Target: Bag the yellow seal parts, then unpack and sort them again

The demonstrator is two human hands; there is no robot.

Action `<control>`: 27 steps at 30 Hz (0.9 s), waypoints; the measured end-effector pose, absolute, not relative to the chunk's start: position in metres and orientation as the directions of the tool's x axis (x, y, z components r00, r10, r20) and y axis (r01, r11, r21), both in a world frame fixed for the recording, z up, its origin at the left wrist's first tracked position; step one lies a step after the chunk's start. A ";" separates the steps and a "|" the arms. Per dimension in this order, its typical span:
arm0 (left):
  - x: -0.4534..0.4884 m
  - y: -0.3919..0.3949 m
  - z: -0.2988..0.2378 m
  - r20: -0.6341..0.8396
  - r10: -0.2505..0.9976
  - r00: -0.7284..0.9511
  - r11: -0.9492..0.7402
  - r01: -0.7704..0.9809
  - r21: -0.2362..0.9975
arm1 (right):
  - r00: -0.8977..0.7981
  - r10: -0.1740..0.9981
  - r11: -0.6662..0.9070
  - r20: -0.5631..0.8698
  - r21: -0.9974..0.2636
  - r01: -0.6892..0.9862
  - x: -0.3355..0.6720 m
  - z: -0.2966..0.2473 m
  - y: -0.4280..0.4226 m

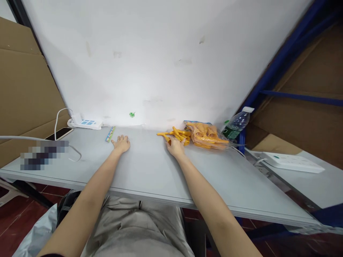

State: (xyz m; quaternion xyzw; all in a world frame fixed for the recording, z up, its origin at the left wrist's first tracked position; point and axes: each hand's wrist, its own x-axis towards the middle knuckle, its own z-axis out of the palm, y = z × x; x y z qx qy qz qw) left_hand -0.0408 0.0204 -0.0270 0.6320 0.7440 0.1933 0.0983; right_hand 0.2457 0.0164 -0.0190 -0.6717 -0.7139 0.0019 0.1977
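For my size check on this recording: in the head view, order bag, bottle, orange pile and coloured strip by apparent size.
1. Bag
2. Bottle and orange pile: too close to rank; right hand partly covers the pile
3. Coloured strip

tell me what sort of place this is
Probably a work spot in a workshop or storeroom, though little of the room shows. Orange parts lie on the table, cardboard stands at its left end, and a blue frame rises on the right.
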 end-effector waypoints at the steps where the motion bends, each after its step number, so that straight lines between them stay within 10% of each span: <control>1: -0.042 0.020 -0.028 0.096 0.981 -0.171 0.119 0.909 0.400 | -0.015 0.955 0.104 0.296 -0.287 0.952 0.246 -0.020 0.018; 11: -0.051 0.018 -0.029 0.033 0.997 -0.071 0.059 0.959 0.277 | -0.047 0.734 0.462 0.678 -0.447 0.766 0.249 -0.041 0.040; 27: -0.049 0.017 -0.026 0.210 0.971 -0.114 0.046 0.951 0.305 | -0.291 0.858 0.512 0.423 -0.661 0.548 0.237 -0.042 0.029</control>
